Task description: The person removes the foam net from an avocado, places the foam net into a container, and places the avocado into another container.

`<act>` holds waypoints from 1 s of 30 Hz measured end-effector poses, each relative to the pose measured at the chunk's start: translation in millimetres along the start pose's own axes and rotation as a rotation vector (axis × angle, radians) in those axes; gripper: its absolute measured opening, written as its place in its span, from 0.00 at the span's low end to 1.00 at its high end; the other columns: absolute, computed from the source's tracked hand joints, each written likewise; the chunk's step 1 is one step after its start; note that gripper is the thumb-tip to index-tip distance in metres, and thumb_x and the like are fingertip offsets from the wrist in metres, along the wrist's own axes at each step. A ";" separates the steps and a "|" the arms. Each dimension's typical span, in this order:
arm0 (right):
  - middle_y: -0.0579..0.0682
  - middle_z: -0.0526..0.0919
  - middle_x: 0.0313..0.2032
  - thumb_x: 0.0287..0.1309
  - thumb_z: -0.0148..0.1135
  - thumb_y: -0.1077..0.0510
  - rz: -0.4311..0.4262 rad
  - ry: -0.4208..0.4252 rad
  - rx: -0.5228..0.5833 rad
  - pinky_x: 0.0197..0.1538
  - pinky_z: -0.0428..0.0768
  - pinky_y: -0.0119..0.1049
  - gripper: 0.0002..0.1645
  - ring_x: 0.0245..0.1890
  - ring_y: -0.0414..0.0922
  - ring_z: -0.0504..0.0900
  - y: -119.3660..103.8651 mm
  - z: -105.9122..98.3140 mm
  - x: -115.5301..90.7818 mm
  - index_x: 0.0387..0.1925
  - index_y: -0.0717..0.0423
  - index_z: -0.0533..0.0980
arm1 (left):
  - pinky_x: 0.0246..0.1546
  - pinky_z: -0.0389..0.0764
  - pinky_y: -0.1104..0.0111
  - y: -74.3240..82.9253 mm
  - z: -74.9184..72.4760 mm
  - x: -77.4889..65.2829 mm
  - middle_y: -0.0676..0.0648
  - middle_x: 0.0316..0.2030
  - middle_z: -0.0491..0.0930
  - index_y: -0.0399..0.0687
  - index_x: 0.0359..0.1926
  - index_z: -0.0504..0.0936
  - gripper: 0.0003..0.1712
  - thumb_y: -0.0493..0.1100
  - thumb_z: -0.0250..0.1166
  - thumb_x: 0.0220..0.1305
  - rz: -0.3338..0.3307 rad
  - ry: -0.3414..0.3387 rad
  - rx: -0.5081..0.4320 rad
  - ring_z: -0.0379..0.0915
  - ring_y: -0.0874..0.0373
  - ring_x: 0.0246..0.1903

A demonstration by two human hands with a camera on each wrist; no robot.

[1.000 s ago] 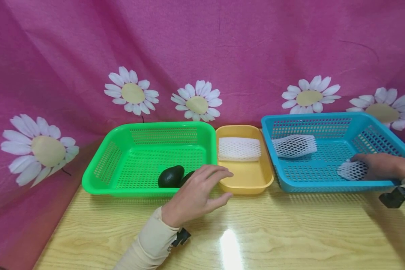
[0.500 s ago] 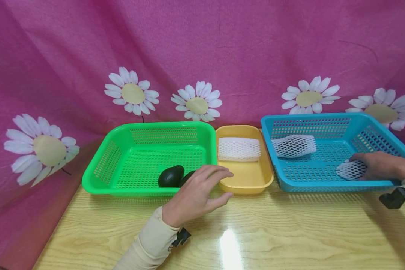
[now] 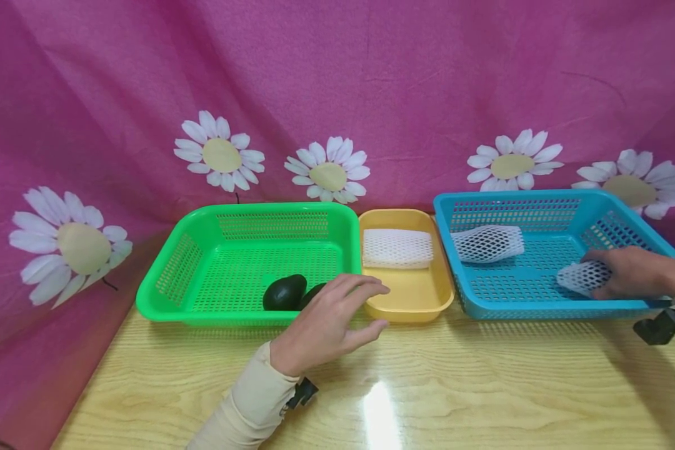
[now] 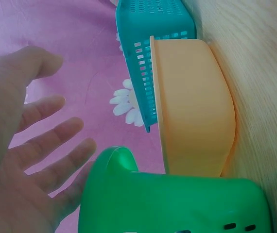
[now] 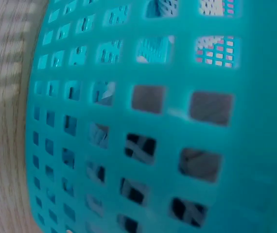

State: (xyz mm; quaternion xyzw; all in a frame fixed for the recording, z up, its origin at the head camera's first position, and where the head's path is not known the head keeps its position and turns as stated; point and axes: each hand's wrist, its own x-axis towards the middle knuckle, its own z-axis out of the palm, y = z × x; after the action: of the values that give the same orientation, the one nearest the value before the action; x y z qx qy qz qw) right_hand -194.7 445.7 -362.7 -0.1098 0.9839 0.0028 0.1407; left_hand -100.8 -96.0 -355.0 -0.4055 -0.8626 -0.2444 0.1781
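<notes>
My right hand [image 3: 630, 272] is inside the blue basket [image 3: 551, 306] at its front right, gripping an avocado in a white foam net [image 3: 584, 277] low over the basket floor. A second foam-netted avocado [image 3: 489, 244] lies at the basket's left side. In the right wrist view the basket wall [image 5: 177, 136] hides most of the hand; dark skin and net strands show through the holes. My left hand [image 3: 332, 325], fingers spread and holding nothing, hovers at the green basket's [image 3: 219, 317] front right corner. Two bare dark avocados [image 3: 284, 292] lie in that basket, one partly behind the hand.
Between the two baskets stands a yellow tray [image 3: 407, 306] with flat white foam nets [image 3: 398, 248] in it. All three containers stand in a row on a wooden table [image 3: 461, 387]. Behind them hangs a pink cloth [image 3: 337, 75] with white flowers.
My right hand has shifted slightly left with the netted avocado, which now sits at a somewhat different tilt. The left hand has stayed in place.
</notes>
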 end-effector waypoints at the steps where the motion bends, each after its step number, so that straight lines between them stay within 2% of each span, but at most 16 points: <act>1: 0.68 0.84 0.41 0.42 0.81 0.49 -0.013 0.011 -0.001 0.45 0.80 0.64 0.46 0.40 0.63 0.82 -1.1 -1.5 -0.3 0.57 0.73 0.74 | 0.64 0.80 0.64 -0.1 -0.2 0.0 0.51 0.57 0.82 0.51 0.60 0.81 0.25 0.53 0.72 0.65 -0.001 0.000 0.001 0.77 0.57 0.60; 5: 0.62 0.86 0.39 0.42 0.81 0.50 -0.058 0.048 -0.005 0.41 0.83 0.56 0.44 0.38 0.57 0.83 -8.5 -8.9 -1.8 0.58 0.72 0.75 | 0.64 0.80 0.64 -0.4 -0.8 0.2 0.52 0.57 0.82 0.51 0.60 0.81 0.25 0.53 0.72 0.66 0.000 0.003 0.005 0.78 0.57 0.60; 10: 0.55 0.86 0.37 0.44 0.80 0.48 -0.065 0.085 -0.011 0.37 0.81 0.47 0.42 0.36 0.49 0.81 -20.8 -16.0 -2.2 0.57 0.67 0.76 | 0.63 0.80 0.63 -0.5 -1.6 0.4 0.52 0.57 0.83 0.51 0.59 0.81 0.25 0.53 0.72 0.65 0.008 0.011 0.007 0.78 0.57 0.59; 18: 0.56 0.87 0.41 0.45 0.80 0.45 -0.078 0.154 -0.052 0.41 0.82 0.53 0.39 0.38 0.50 0.82 -36.1 -24.0 -1.2 0.54 0.61 0.78 | 0.63 0.80 0.63 0.5 -2.6 0.5 0.51 0.57 0.83 0.51 0.59 0.81 0.25 0.53 0.72 0.65 0.011 0.014 0.002 0.78 0.57 0.59; 25: 0.51 0.83 0.38 0.43 0.81 0.45 -0.114 0.180 -0.069 0.35 0.75 0.42 0.37 0.35 0.46 0.78 -44.8 -27.9 -5.4 0.54 0.57 0.78 | 0.64 0.80 0.62 1.5 -3.0 -0.2 0.51 0.58 0.82 0.51 0.60 0.80 0.25 0.53 0.71 0.66 -0.002 -0.001 -0.005 0.78 0.57 0.60; 30: 0.51 0.84 0.41 0.43 0.81 0.44 -0.137 0.201 -0.080 0.37 0.76 0.43 0.37 0.38 0.47 0.79 -53.7 -32.1 -6.9 0.54 0.55 0.78 | 0.63 0.80 0.62 2.1 -3.8 -0.4 0.52 0.58 0.82 0.52 0.60 0.80 0.25 0.53 0.72 0.66 -0.008 -0.002 -0.005 0.78 0.57 0.60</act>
State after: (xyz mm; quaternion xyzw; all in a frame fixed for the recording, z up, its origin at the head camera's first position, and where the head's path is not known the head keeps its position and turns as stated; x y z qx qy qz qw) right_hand -185.4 393.6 -328.7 -0.1821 0.9824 0.0212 0.0370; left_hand -98.6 -97.2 -351.5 -0.4028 -0.8638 -0.2467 0.1754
